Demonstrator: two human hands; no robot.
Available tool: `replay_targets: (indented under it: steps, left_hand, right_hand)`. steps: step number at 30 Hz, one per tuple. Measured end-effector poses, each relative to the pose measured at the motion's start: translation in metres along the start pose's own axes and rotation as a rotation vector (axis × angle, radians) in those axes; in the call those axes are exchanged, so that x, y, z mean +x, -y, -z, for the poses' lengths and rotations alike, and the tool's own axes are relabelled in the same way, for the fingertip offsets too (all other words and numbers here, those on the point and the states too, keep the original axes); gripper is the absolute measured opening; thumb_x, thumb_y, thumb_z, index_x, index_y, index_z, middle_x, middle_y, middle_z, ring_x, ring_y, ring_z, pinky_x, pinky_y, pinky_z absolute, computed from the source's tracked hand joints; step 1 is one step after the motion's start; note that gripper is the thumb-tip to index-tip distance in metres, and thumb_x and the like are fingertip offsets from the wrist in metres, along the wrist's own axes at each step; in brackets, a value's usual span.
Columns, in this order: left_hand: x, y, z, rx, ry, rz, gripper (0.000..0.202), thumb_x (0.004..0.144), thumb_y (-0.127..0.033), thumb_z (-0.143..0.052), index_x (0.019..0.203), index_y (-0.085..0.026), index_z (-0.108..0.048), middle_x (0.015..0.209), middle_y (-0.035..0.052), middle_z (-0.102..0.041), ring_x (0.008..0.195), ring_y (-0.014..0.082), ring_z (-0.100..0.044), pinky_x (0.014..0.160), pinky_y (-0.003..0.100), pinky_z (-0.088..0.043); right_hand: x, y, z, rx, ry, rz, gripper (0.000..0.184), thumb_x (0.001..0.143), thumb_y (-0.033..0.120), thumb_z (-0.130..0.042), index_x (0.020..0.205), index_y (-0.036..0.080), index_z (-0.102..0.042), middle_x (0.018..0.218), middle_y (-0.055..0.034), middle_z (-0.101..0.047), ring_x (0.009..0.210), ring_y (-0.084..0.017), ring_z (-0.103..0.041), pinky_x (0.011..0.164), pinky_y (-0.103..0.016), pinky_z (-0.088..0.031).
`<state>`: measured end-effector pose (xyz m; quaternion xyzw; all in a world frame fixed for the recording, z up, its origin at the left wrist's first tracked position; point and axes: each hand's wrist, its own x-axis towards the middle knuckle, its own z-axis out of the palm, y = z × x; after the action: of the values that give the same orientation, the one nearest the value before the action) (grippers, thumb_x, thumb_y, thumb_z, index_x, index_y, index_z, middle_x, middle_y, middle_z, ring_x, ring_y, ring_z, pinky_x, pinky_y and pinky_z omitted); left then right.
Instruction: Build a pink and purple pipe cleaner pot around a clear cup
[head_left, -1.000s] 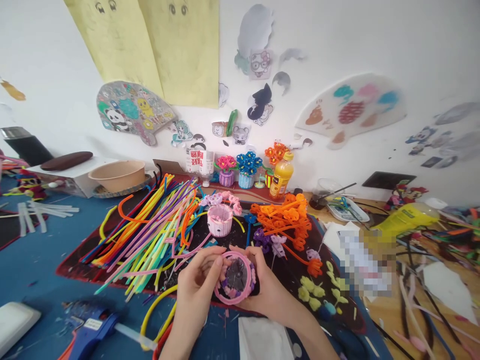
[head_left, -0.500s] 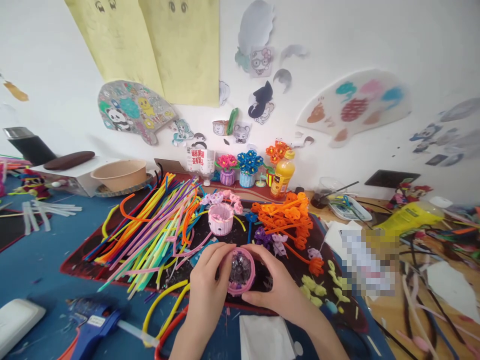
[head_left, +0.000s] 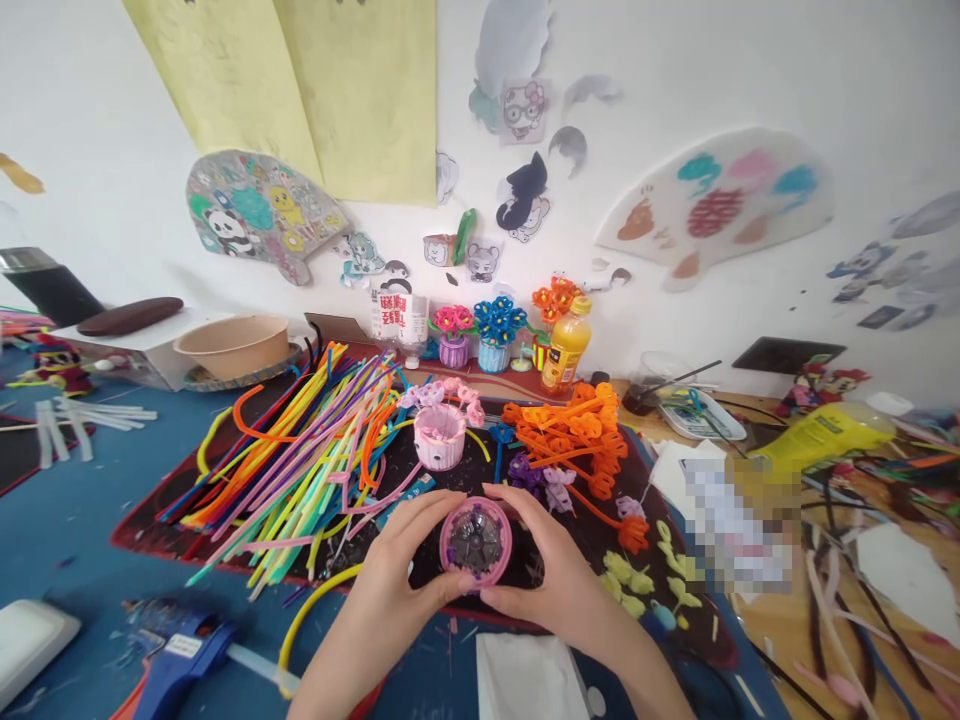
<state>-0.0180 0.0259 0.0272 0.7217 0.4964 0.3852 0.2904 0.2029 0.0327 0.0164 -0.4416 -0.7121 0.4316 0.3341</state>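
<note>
Between my two hands is a small round cup (head_left: 475, 543) with a pink fuzzy rim and a clear, ridged plastic bottom inside. My left hand (head_left: 409, 560) grips its left side, thumb at the near edge. On the right side, my right hand (head_left: 536, 560) closes round it with the thumb at the near edge too. Just beyond stands a pink pipe-cleaner pot (head_left: 439, 440) with pink and lilac flowers at its rim. Purple pipe-cleaner flowers (head_left: 525, 472) lie right of that pot, beside a heap of orange ones (head_left: 574, 435).
A bundle of coloured pipe cleaners (head_left: 300, 470) spreads over the dark mat at left. A blue glue gun (head_left: 176, 640) lies near left. White tissue (head_left: 529, 675) is at the near edge. Finished flower pots (head_left: 493, 345) and an orange drink bottle (head_left: 567, 345) line the wall.
The cup has turned in my hands, so its inside faces me more squarely. My left thumb has slid down to the near edge, and my left forearm has shifted left.
</note>
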Motion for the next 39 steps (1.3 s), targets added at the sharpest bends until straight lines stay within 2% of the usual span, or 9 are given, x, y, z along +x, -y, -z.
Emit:
replay_targets:
  steps: [4, 6, 10, 15, 20, 26, 32, 35, 39]
  left_hand:
    - [-0.002, 0.002, 0.008, -0.026, 0.065, 0.030, 0.058, 0.075, -0.047, -0.081, 0.130, -0.039, -0.064, 0.132, 0.0030, -0.069, 0.123, 0.0257, -0.064, 0.108, 0.043, -0.051]
    - [-0.002, 0.001, 0.010, -0.026, 0.060, 0.039, 0.058, 0.075, -0.048, -0.081, 0.130, -0.037, -0.065, 0.130, 0.0033, -0.071, 0.120, 0.0256, -0.066, 0.107, 0.043, -0.051]
    - [0.001, 0.001, 0.008, -0.005, 0.041, 0.021, 0.054, 0.076, -0.043, -0.081, 0.127, -0.035, -0.067, 0.125, 0.0034, -0.073, 0.116, 0.0245, -0.068, 0.104, 0.039, -0.053]
    - [0.003, 0.005, 0.003, 0.040, -0.014, -0.013, 0.050, 0.077, -0.044, -0.080, 0.124, -0.034, -0.067, 0.122, 0.0034, -0.074, 0.113, 0.0238, -0.069, 0.099, 0.036, -0.056]
    - [0.001, 0.008, -0.002, 0.081, -0.066, -0.033, 0.049, 0.079, -0.052, -0.075, 0.122, -0.031, -0.068, 0.118, 0.0054, -0.076, 0.109, 0.0246, -0.071, 0.096, 0.038, -0.057]
    - [0.005, 0.004, -0.002, 0.078, -0.085, -0.030, 0.052, 0.079, -0.062, -0.068, 0.116, -0.026, -0.072, 0.111, 0.0084, -0.078, 0.102, 0.0258, -0.074, 0.089, 0.037, -0.060]
    - [0.004, -0.001, 0.003, 0.016, -0.047, 0.006, 0.049, 0.076, -0.057, -0.075, 0.115, -0.029, -0.073, 0.113, 0.0080, -0.078, 0.104, 0.0267, -0.073, 0.091, 0.037, -0.059]
    - [0.001, 0.007, 0.000, -0.001, -0.074, 0.028, 0.050, 0.076, -0.057, -0.076, 0.119, -0.031, -0.072, 0.111, 0.0077, -0.078, 0.099, 0.0263, -0.074, 0.088, 0.038, -0.060]
    - [-0.002, 0.021, -0.006, 0.004, -0.096, 0.009, 0.051, 0.076, -0.052, -0.079, 0.123, -0.032, -0.070, 0.110, 0.0076, -0.077, 0.097, 0.0262, -0.073, 0.088, 0.038, -0.060]
  right_hand:
    - [0.001, 0.002, 0.007, 0.007, 0.017, 0.032, 0.066, 0.085, 0.045, -0.076, 0.143, 0.032, -0.049, 0.149, -0.0078, -0.052, 0.140, -0.029, -0.047, 0.118, -0.048, -0.036]
    - [0.002, 0.002, 0.009, 0.016, 0.024, 0.066, 0.057, 0.088, 0.043, -0.073, 0.141, 0.034, -0.053, 0.146, -0.0062, -0.056, 0.138, -0.028, -0.049, 0.117, -0.045, -0.038]
    - [0.000, 0.001, 0.012, 0.016, 0.024, 0.059, 0.058, 0.092, 0.042, -0.070, 0.145, 0.040, -0.050, 0.148, -0.0032, -0.056, 0.139, -0.026, -0.050, 0.116, -0.043, -0.041]
    - [0.000, 0.003, 0.015, 0.031, 0.049, 0.027, 0.046, 0.096, 0.042, -0.063, 0.142, 0.038, -0.055, 0.145, -0.0032, -0.059, 0.138, -0.024, -0.051, 0.116, -0.041, -0.041]
    - [0.003, 0.000, 0.015, 0.057, 0.042, -0.007, 0.051, 0.096, 0.044, -0.063, 0.145, 0.035, -0.052, 0.149, -0.0037, -0.056, 0.139, -0.024, -0.050, 0.119, -0.045, -0.037]
    - [0.002, -0.001, 0.014, 0.085, 0.051, -0.035, 0.051, 0.095, 0.047, -0.063, 0.142, 0.031, -0.056, 0.148, -0.0062, -0.059, 0.137, -0.026, -0.053, 0.119, -0.048, -0.036]
    - [-0.001, -0.008, 0.009, 0.082, 0.043, -0.063, 0.071, 0.083, 0.051, -0.076, 0.147, 0.029, -0.051, 0.151, -0.0102, -0.054, 0.140, -0.032, -0.049, 0.119, -0.055, -0.035]
    - [0.000, -0.009, 0.007, 0.079, 0.028, -0.065, 0.076, 0.078, 0.053, -0.080, 0.144, 0.029, -0.054, 0.148, -0.0114, -0.057, 0.138, -0.034, -0.051, 0.117, -0.056, -0.036]
    - [0.004, -0.004, 0.004, 0.120, 0.032, 0.003, 0.076, 0.074, 0.054, -0.083, 0.141, 0.028, -0.057, 0.143, -0.0115, -0.060, 0.133, -0.033, -0.056, 0.114, -0.051, -0.043]
